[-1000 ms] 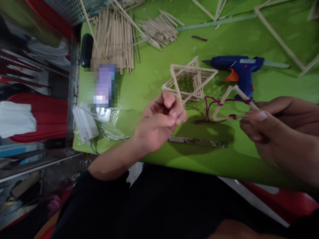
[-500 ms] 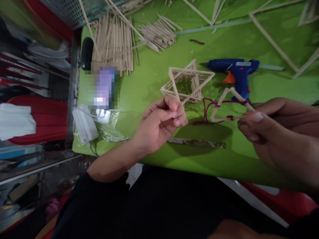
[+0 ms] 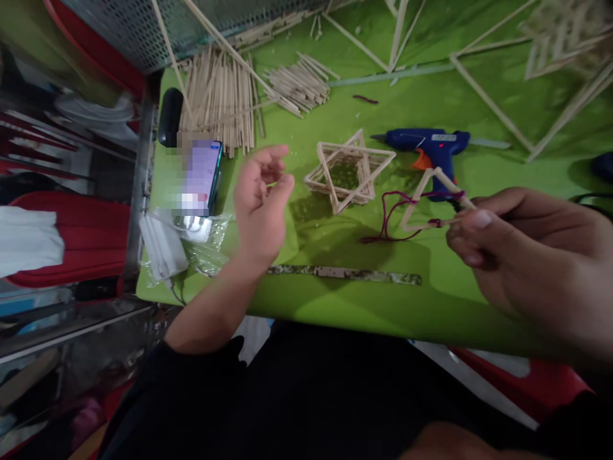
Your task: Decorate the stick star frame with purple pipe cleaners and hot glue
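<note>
Illegible glue-gun label (image 3: 444, 137) beyond stick frame (image 3: 420, 190)

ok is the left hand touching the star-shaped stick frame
Apart: the head view shows a strip of green tabletop between the left hand and the star-shaped stick frame.

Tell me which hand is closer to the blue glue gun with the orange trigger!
Right. The right hand is just below the blue glue gun and to its right. The left hand is farther off, left of the star-shaped wooden frame.
</note>
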